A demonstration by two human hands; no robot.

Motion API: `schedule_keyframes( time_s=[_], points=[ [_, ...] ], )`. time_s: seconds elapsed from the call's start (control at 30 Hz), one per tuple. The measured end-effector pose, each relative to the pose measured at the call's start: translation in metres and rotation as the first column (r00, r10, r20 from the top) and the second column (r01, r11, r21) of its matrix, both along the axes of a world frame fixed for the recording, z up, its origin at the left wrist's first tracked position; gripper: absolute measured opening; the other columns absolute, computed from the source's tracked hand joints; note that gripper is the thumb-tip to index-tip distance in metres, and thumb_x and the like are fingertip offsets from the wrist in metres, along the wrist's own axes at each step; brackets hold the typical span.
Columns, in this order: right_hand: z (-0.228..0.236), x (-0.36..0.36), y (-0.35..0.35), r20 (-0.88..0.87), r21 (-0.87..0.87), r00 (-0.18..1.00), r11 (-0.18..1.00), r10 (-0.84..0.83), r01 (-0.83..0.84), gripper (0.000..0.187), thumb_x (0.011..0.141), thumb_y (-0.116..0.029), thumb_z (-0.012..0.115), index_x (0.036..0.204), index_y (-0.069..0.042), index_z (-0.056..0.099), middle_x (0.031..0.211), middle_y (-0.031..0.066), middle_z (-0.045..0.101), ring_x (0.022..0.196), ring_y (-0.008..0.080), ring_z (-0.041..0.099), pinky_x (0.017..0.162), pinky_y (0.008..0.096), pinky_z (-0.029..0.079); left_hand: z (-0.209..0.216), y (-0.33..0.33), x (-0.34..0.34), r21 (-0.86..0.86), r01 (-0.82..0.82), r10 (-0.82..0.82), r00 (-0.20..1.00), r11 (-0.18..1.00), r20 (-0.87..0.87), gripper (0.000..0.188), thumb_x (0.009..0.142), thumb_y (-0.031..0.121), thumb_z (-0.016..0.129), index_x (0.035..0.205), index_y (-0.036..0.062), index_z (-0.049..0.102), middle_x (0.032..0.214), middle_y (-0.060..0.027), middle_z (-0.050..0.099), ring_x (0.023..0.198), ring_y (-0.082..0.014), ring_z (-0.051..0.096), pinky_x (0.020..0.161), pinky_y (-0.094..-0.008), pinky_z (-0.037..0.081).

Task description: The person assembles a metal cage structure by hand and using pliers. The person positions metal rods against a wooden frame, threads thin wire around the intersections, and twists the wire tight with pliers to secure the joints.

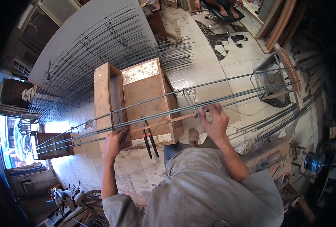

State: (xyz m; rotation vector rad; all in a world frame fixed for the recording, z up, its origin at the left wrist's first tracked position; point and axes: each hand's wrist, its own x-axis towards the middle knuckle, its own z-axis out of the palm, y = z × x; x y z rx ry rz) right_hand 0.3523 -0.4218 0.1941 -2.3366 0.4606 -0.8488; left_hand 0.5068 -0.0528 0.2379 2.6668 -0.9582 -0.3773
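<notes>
A long cage of thin steel reinforcing bars [156,113] crosses in front of me, over a wooden box stand [145,87]. Wire stirrups, one of them a tilted rectangular stirrup [189,99], sit around the bars. Below the bars lies a thin wooden strip [164,123]. My left hand [117,143] is closed at the strip's left end, close under the bars. Pinched fingers of my right hand [215,122] are at the lower bar, just right of the tilted stirrup; what they hold is hidden. Pincers [150,140] with black-and-red handles hang over the stand's near edge.
Many finished bar cages [100,56] are stacked beyond the stand. The long cage also rests on a metal-framed stool [270,77] at right and a dark wooden box [54,145] at left. Another person's feet [228,12] show at the top. A bicycle-like machine [75,198] stands lower left.
</notes>
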Motion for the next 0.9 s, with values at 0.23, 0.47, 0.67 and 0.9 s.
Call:
schedule_keyframes(
  time_s=[0.23, 0.47, 0.67, 0.9],
  points=[
    [0.041, 0.101, -0.055, -0.611, 0.010, 0.721, 0.914, 0.327, -0.405, 0.028, 0.092, -0.032, 0.066, 0.111, -0.012, 0.071, 0.109, 0.0110, 0.070, 0.097, 0.0313, 0.069, 0.087, 0.0454, 0.053, -0.009, 0.004, 0.005, -0.026, 0.009, -0.008, 1.000, 1.000, 0.025, 0.052, 0.067, 0.005, 0.078, 0.118, 0.0078, 0.069, 0.110, -0.0155, 0.071, 0.098, -0.0377, 0.067, 0.083, -0.0437, 0.054],
    [0.028, 0.125, -0.065, -0.741, 0.184, 0.490, 0.841, 0.459, -0.509, 0.037, 0.096, -0.034, 0.057, 0.128, -0.016, 0.064, 0.116, 0.0128, 0.070, 0.111, 0.0320, 0.065, 0.095, 0.0449, 0.052, -0.008, 0.000, 0.005, -0.036, 0.038, -0.037, 0.998, 0.999, 0.050, 0.034, 0.081, 0.004, 0.068, 0.114, 0.0092, 0.071, 0.107, -0.0135, 0.072, 0.096, -0.0364, 0.068, 0.080, -0.0432, 0.054],
    [0.025, 0.127, -0.064, -0.733, 0.230, 0.481, 0.841, 0.481, -0.490, 0.036, 0.094, -0.031, 0.058, 0.126, -0.015, 0.065, 0.117, 0.0126, 0.070, 0.110, 0.0318, 0.065, 0.096, 0.0430, 0.052, -0.003, -0.002, 0.001, -0.079, 0.034, -0.029, 0.997, 0.996, 0.067, 0.033, 0.081, 0.004, 0.068, 0.115, 0.0073, 0.071, 0.103, -0.0143, 0.072, 0.093, -0.0378, 0.068, 0.078, -0.0436, 0.055],
    [0.021, 0.126, -0.065, -0.698, 0.249, 0.528, 0.856, 0.483, -0.454, 0.038, 0.090, -0.031, 0.061, 0.122, -0.011, 0.066, 0.115, 0.0151, 0.070, 0.108, 0.0318, 0.066, 0.094, 0.0418, 0.052, -0.004, -0.002, 0.002, -0.068, 0.036, -0.032, 0.998, 0.997, 0.059, 0.029, 0.083, 0.005, 0.068, 0.111, 0.0066, 0.072, 0.104, -0.0141, 0.072, 0.094, -0.0374, 0.068, 0.079, -0.0431, 0.055]
  ],
)
